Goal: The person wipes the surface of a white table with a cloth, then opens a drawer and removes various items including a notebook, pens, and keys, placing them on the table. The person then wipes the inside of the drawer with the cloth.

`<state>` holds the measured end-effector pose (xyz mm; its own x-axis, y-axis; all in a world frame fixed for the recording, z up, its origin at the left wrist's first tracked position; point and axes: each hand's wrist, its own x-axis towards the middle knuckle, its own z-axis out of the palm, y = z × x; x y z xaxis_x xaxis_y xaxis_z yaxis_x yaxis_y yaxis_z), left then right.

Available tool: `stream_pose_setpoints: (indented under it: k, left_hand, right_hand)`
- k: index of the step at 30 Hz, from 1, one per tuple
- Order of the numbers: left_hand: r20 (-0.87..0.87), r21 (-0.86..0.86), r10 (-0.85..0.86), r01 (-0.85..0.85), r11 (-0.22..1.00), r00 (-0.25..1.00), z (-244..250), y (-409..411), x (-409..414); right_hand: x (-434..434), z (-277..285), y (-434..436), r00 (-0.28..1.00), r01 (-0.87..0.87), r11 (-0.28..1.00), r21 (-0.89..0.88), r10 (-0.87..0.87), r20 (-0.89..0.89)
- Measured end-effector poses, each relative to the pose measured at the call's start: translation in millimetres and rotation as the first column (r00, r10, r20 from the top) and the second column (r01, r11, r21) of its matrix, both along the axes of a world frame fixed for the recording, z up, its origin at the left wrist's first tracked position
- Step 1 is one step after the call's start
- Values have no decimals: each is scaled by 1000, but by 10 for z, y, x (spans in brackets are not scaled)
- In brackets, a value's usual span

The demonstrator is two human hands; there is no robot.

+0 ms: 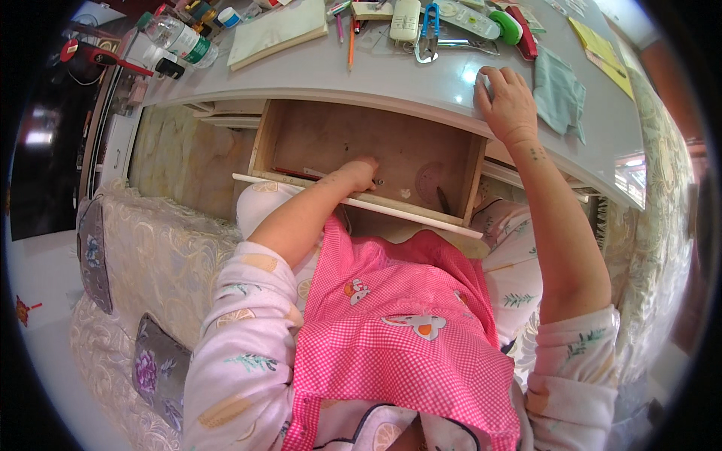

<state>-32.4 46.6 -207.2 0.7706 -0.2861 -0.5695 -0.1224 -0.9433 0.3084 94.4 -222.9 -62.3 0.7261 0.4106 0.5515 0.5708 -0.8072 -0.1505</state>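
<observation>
In front of me a wooden drawer [316, 129] is pulled out from under a grey-white tabletop [271, 84]. My left hand [361, 170] reaches over its front board, knuckles up, and its fingertips are hidden. Around it in the drawer lie a dark red pencil [296, 173], a pinkish protractor [430, 179] and a dark narrow blade-like piece [443, 199]. Up on the tabletop near the right, my right hand [507, 104] is curled around a small whitish thing [486, 84], mostly covered by the fingers. A folded grey-green cloth [558, 90] lies just right of that hand.
Along the tabletop's far side are a notebook [279, 31], an orange pencil [351, 45], a white remote control [404, 21], blue-handled thread snips [430, 31], a red stapler-like tool [523, 34] and a plastic bottle [183, 42]. A covered sofa [163, 242] stands left.
</observation>
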Motion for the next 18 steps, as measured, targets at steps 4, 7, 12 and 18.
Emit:
stream_pose_setpoints:
  k: [4,7,12,18]
  left_hand:
    - [29,-273,178,-164,948,984,-12,-103,16]
    - [9,-437,312,-277,856,950,-22,-403,89]
    - [26,-373,384,-347,861,923,-112,-997,215]
    - [149,-1,193,-195,981,970,-199,-1496,174]
  right_hand:
    - [-16,11,15,1000,-1,1000,-1,1,-5]
    - [-5,-14,4,1000,6,1000,6,-6,-9]
    - [4,-28,-4,1000,5,1000,-3,-5,-16]
    - [14,-31,-15,1000,24,1000,1,-24,6]
